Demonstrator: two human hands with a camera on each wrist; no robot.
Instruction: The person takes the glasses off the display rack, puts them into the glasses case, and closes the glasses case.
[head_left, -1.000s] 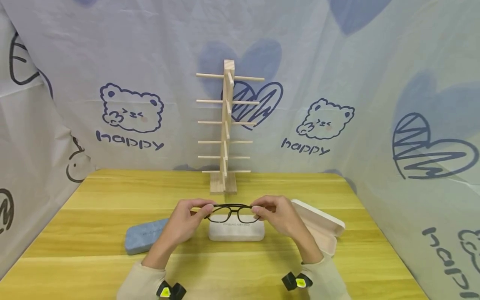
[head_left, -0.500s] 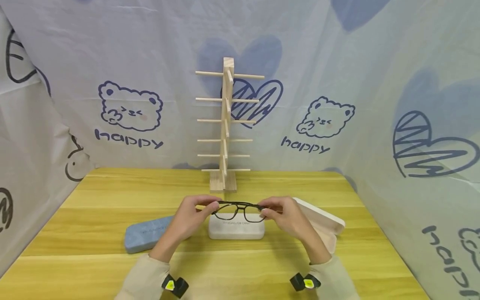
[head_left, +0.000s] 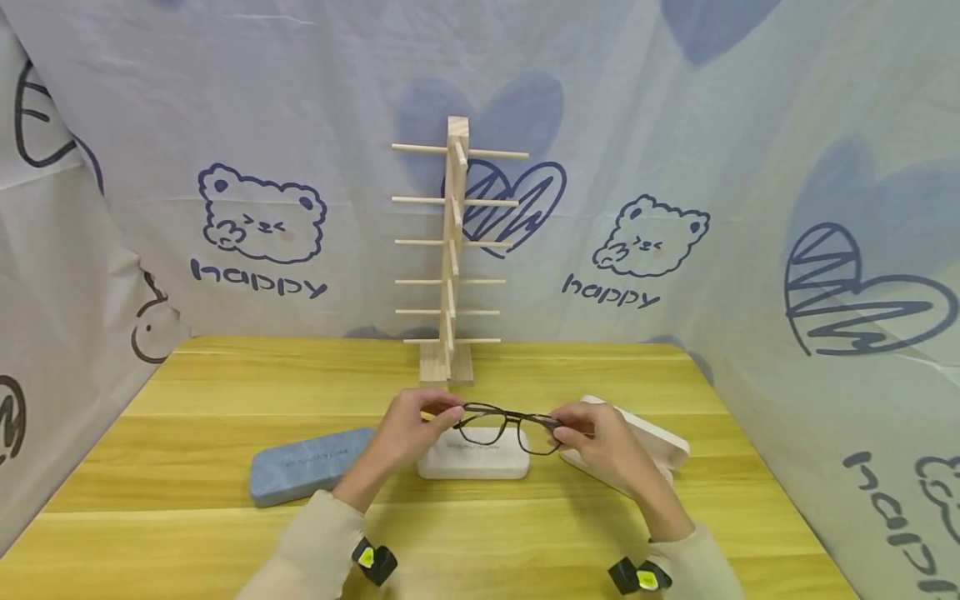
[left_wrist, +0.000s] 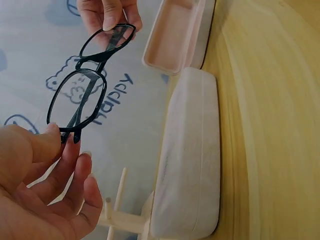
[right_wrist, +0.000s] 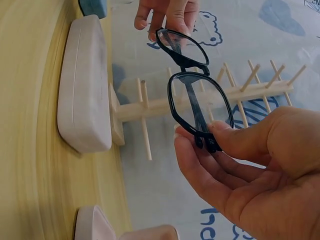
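Observation:
Black-framed eyeglasses [head_left: 512, 416] with clear lenses are held up between both hands, above a closed white glasses case [head_left: 474, 460]. My left hand [head_left: 412, 429] pinches the left end of the frame between thumb and fingers. At the other end, my right hand [head_left: 603, 437] pinches the hinge corner in the same way. In the right wrist view the temples of the glasses [right_wrist: 196, 107] lie folded behind the lenses. The right end of the frame tilts slightly lower in the head view.
A blue glasses case [head_left: 307, 467] lies closed on the left of the wooden table [head_left: 225, 383]. An open white case [head_left: 660, 442] with a pink lining is partly behind the right hand. Further back stands a wooden rack [head_left: 454, 250] with several bare pegs.
Both hands have shifted to the right with the eyeglasses, which tilt more now. More of the blue case shows, and the right hand now covers part of the open case.

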